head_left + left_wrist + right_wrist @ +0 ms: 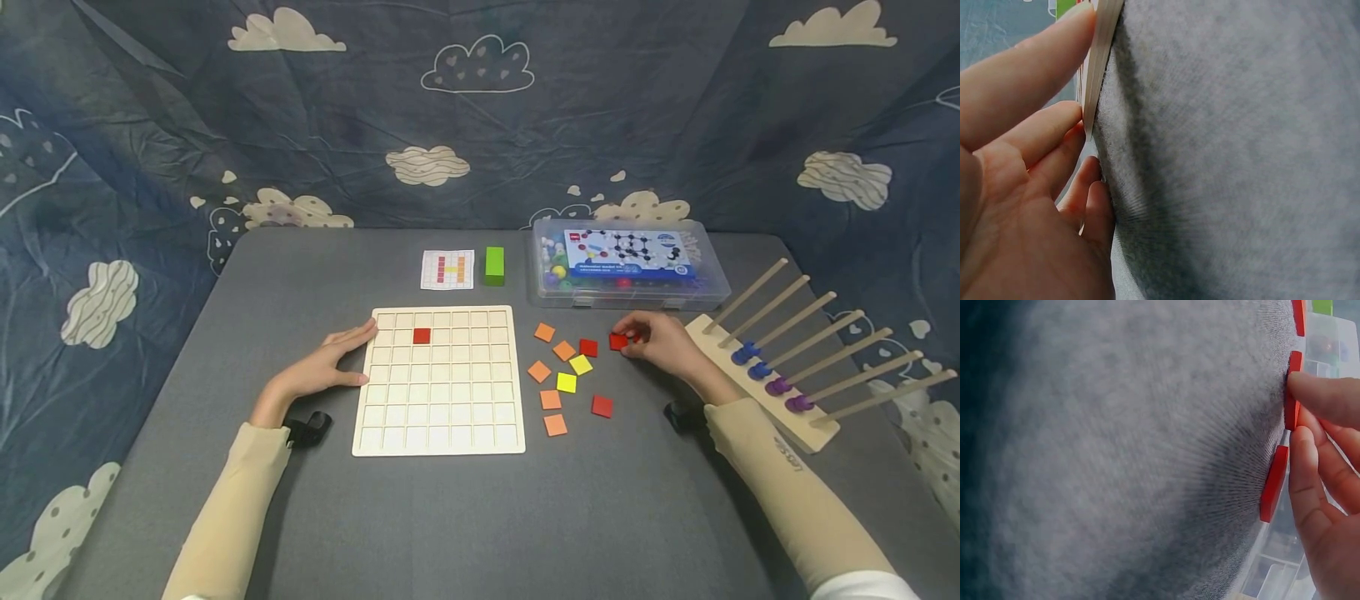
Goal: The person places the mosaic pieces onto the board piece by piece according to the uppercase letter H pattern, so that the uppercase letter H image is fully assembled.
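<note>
A pale wooden grid board (438,417) lies flat on the grey table, with one red square tile (422,336) in a cell of its second row. My left hand (322,368) rests at the board's left edge, thumb and fingers spread along it; the left wrist view shows the fingertips touching the wooden edge (1092,81). To the right of the loose tiles, my right hand (660,340) pinches a red square tile (1293,412) at the table surface. Another red tile (1274,484) lies close beside those fingers, mostly hidden by the hand in the head view.
Loose orange tiles (551,400), yellow tiles (566,382) and red tiles (602,406) lie right of the board. Behind are a pattern card (447,270), a green block (495,267) and a clear plastic case (630,292). A wooden peg stand (757,383) stands near my right forearm.
</note>
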### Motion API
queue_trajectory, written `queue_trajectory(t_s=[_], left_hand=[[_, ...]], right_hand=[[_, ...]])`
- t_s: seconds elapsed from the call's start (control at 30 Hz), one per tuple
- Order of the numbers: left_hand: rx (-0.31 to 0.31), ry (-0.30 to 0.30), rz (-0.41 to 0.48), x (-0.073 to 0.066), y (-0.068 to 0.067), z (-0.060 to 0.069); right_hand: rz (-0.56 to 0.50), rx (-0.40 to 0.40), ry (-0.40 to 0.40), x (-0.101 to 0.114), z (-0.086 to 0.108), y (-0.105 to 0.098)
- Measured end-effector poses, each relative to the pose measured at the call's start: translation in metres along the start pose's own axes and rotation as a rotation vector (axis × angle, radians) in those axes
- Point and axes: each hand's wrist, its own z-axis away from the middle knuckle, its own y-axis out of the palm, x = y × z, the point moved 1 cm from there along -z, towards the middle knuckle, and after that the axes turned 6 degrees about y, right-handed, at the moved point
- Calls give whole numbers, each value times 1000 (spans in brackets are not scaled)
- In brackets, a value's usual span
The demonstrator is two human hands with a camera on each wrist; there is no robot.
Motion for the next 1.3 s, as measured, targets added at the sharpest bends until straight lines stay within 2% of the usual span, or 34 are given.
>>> queue_trajectory(t_s=[0.23,0.5,0.8,1.1,1.3], left_hand=[[0,5,7,0,0,1],[-2,-3,18,1,0,1],[2,4,14,0,-1,-1],[-3,-3,3,-1,-1,0],[-11,-2,-9,-2,0,-1]], right_hand=[[-20,-5,-4,9,1,1],[-74,15,-59,36,-2,7],[-124,56,-226,81,-12,29],[-122,99,-432,131,-32,65],[-113,145,-501,160,-48,89]])
